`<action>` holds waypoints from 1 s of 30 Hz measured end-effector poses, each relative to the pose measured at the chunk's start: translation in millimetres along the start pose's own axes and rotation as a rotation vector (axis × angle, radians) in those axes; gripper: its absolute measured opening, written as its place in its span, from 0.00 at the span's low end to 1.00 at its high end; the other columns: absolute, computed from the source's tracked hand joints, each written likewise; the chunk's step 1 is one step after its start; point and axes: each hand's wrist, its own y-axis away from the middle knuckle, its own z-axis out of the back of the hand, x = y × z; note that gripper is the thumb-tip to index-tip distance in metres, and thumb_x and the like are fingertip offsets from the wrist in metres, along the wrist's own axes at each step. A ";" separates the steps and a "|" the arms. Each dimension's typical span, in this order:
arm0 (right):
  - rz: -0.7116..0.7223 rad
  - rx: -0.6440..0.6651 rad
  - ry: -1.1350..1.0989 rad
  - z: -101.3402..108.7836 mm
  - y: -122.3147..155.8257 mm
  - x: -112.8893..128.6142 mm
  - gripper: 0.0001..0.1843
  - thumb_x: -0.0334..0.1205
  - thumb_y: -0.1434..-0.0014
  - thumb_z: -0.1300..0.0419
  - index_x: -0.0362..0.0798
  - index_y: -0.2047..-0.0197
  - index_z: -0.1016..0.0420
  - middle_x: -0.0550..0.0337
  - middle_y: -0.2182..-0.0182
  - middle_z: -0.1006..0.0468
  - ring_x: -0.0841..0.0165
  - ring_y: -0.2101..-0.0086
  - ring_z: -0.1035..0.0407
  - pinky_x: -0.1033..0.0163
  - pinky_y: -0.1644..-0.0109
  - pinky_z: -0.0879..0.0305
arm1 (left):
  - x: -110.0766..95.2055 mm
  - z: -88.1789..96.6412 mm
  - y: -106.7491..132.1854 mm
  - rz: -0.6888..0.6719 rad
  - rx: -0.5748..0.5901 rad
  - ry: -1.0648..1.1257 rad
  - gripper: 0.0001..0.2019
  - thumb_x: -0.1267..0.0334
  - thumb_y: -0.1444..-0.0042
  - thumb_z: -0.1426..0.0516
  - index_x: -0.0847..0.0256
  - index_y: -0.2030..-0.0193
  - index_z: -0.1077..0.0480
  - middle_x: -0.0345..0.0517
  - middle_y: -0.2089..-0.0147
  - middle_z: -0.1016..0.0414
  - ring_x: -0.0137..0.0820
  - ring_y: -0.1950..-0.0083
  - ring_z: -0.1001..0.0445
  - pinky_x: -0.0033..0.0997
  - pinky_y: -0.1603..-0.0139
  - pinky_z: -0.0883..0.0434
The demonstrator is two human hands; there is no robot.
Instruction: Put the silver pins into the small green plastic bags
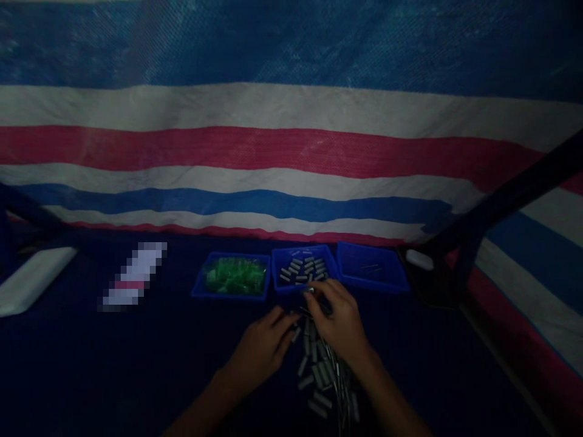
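Observation:
My right hand (339, 315) is closed just in front of the middle blue bin, with a small shiny metal piece (310, 290) between thumb and forefinger. My left hand (264, 340) is closed in a pinch to its left; what its fingertips hold is too dark to make out. Beneath and between the hands lies a loose pile of short grey cylindrical pieces (322, 373). Long thin metal rods (339, 382) run from under my right hand towards the near edge of the view. Similar short pieces (310, 267) lie in the middle bin (304, 250).
A left blue bin (198, 289) holds green items in clear plastic (234, 276). The right blue bin (373, 282) contains a few thin pieces. A blurred-out sheet (134, 276), a white object (36, 279) and a small white case (419, 260) lie farther out. Striped sheeting (273, 149) hangs behind.

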 end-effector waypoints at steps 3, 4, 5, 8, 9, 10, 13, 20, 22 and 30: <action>0.076 0.154 0.049 -1.2 -30.9 -1.8 0.07 0.36 0.44 0.46 0.46 0.65 0.28 0.57 0.70 0.26 0.68 0.66 0.33 0.63 0.60 0.39 | -0.5 -2.4 -1.9 0.033 -0.001 -0.074 0.16 0.65 0.41 0.54 0.51 0.47 0.37 0.44 0.54 0.35 0.29 0.58 0.29 0.31 0.56 0.29; 0.091 0.213 0.069 -2.4 -40.9 -3.7 0.07 0.36 0.44 0.46 0.46 0.65 0.27 0.58 0.70 0.26 0.69 0.66 0.33 0.64 0.61 0.39 | -0.7 -2.3 -2.0 0.049 -0.004 -0.081 0.15 0.65 0.41 0.53 0.51 0.48 0.36 0.44 0.53 0.36 0.29 0.58 0.29 0.31 0.55 0.29; 0.098 0.268 0.086 -4.0 -50.2 -6.4 0.07 0.35 0.45 0.46 0.47 0.67 0.27 0.58 0.70 0.26 0.69 0.67 0.33 0.64 0.62 0.39 | -0.8 -1.9 -1.8 0.069 -0.009 -0.083 0.15 0.66 0.41 0.53 0.52 0.49 0.35 0.44 0.53 0.36 0.29 0.57 0.29 0.31 0.55 0.30; 0.038 0.420 0.079 -10.4 -71.0 -18.1 0.05 0.34 0.49 0.43 0.46 0.68 0.26 0.59 0.71 0.25 0.71 0.70 0.32 0.66 0.65 0.40 | -1.0 0.6 -0.5 0.112 -0.031 -0.063 0.13 0.67 0.42 0.53 0.54 0.53 0.34 0.44 0.54 0.36 0.28 0.58 0.29 0.30 0.56 0.30; 0.006 0.463 0.063 -12.6 -75.3 -21.9 0.05 0.33 0.50 0.42 0.46 0.68 0.26 0.60 0.72 0.25 0.71 0.71 0.32 0.67 0.67 0.40 | -1.0 1.5 0.0 0.115 -0.041 -0.049 0.12 0.67 0.42 0.52 0.54 0.54 0.33 0.44 0.54 0.36 0.28 0.59 0.29 0.30 0.56 0.30; -0.028 0.498 0.046 -14.5 -78.3 -25.1 0.05 0.33 0.51 0.42 0.46 0.69 0.26 0.60 0.73 0.25 0.72 0.73 0.32 0.67 0.69 0.41 | -0.9 2.2 0.5 0.113 -0.050 -0.033 0.11 0.66 0.42 0.52 0.55 0.55 0.32 0.44 0.55 0.36 0.28 0.59 0.29 0.30 0.57 0.30; -0.096 0.575 0.009 -18.2 -81.9 -29.0 0.04 0.33 0.52 0.41 0.45 0.70 0.27 0.62 0.77 0.26 0.73 0.76 0.33 0.69 0.72 0.42 | -0.8 3.5 1.4 0.111 -0.068 0.007 0.09 0.65 0.43 0.51 0.57 0.58 0.31 0.45 0.55 0.36 0.29 0.60 0.29 0.31 0.57 0.30; 0.010 0.524 0.000 -20.6 -81.1 -27.2 0.04 0.28 0.55 0.40 0.44 0.73 0.26 0.63 0.75 0.26 0.74 0.74 0.33 0.69 0.70 0.42 | 5.6 5.4 0.8 0.087 -0.016 0.133 0.14 0.68 0.43 0.51 0.55 0.52 0.33 0.44 0.53 0.34 0.30 0.56 0.30 0.30 0.52 0.32; 0.016 0.590 -0.013 -20.6 -81.6 -30.5 0.03 0.29 0.55 0.39 0.45 0.73 0.25 0.62 0.75 0.25 0.73 0.73 0.33 0.69 0.69 0.41 | 7.4 6.8 1.0 0.077 -0.025 0.162 0.14 0.68 0.43 0.51 0.56 0.52 0.33 0.44 0.53 0.34 0.29 0.55 0.30 0.29 0.51 0.33; 0.056 0.607 0.041 -20.2 -81.4 -32.9 0.08 0.27 0.54 0.43 0.45 0.74 0.24 0.61 0.76 0.24 0.73 0.75 0.33 0.69 0.71 0.41 | 7.7 10.8 1.5 0.081 -0.002 0.175 0.10 0.69 0.44 0.50 0.58 0.58 0.31 0.44 0.57 0.33 0.28 0.58 0.30 0.29 0.54 0.33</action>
